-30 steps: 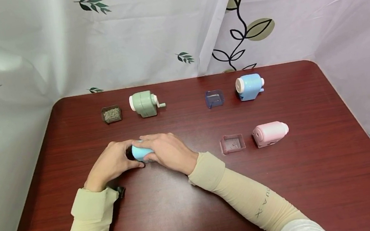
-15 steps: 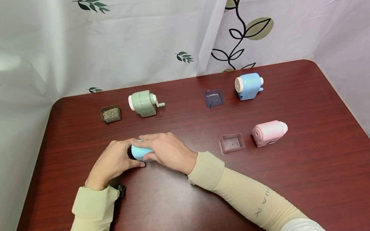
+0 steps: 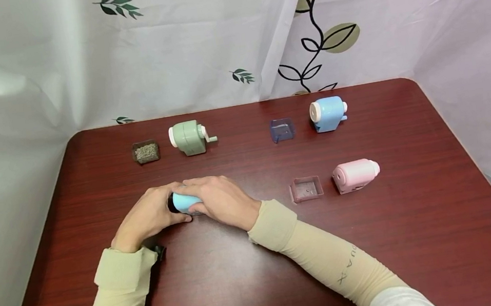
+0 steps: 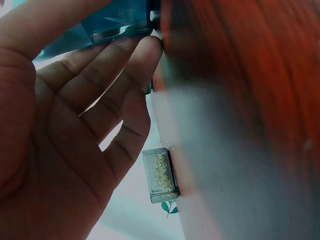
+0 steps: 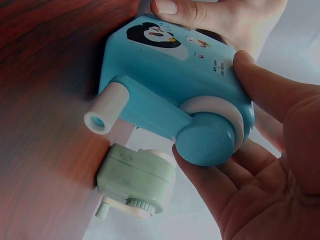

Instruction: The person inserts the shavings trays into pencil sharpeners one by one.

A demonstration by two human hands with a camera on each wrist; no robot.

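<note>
A light blue crank pencil sharpener (image 3: pixel 184 202) stands on the table between both hands. My right hand (image 3: pixel 224 200) holds its top and back, with the thumb on one side and fingers round the other. In the right wrist view the sharpener (image 5: pixel 165 75) shows panda pictures, a round knob and a crank with a white handle. At its dark front end, my left hand (image 3: pixel 153 214) grips with thumb and fingers on opposite sides. The left wrist view shows a see-through blue drawer (image 4: pixel 120 20) between thumb and fingers; its far side is hidden.
Behind the hands stand a green crank sharpener (image 3: pixel 189 137) and a drawer of shavings (image 3: pixel 146 151). Toward the right are a blue sharpener (image 3: pixel 328 113), a dark blue drawer (image 3: pixel 282 130), a pink sharpener (image 3: pixel 356 175) and a pink drawer (image 3: pixel 306 188). A patterned curtain (image 3: pixel 193 41) hangs behind the table.
</note>
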